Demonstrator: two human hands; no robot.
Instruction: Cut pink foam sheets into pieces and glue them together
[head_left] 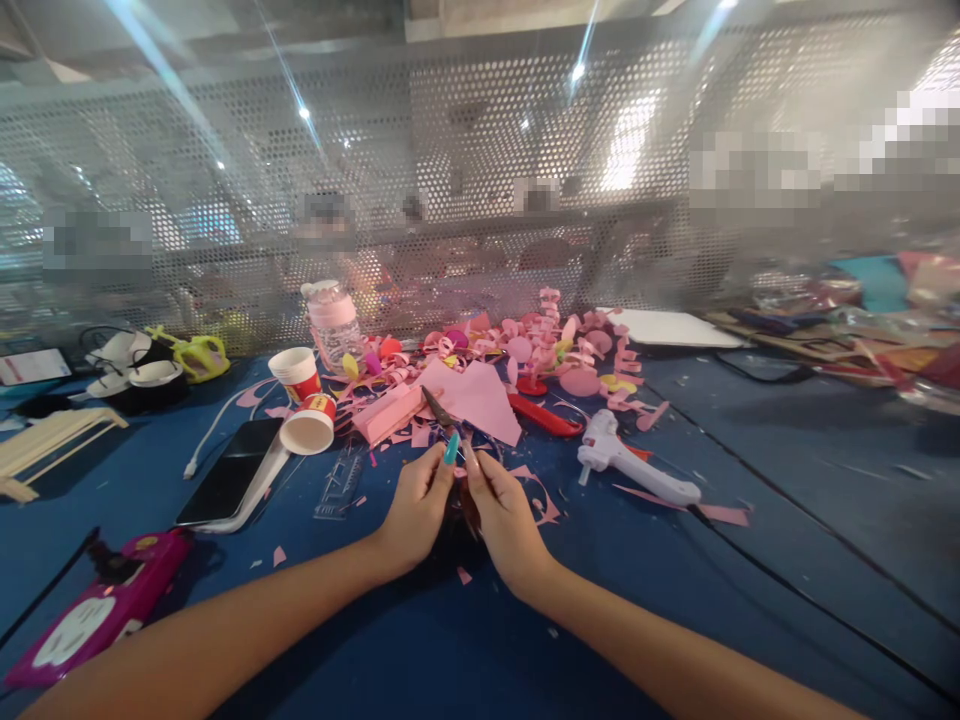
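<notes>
"What's in the grip?"
"Dark-bladed, pointed metal scissors point(439, 408), between the hands; the right hand point(510, 520) seems clamped on their handles. The left hand point(416, 500) has thumb and fingers bunched beside it; whether they pinch the small pink scrap point(460, 472), I can't tell."
"How would the scissors handle?"
"Stiff and light, I'd judge; best held by the handles, away from the tip."
"And the pose?"
"Forearms point(262, 625) angle inward, low over the blue tabletop point(450, 660)."

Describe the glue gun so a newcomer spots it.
On the blue table, find the person's right hand. To its right, slightly farther out, lies the glue gun: white, pistol-shaped, trailing a black cord, unlike the long red object beside it.
</notes>
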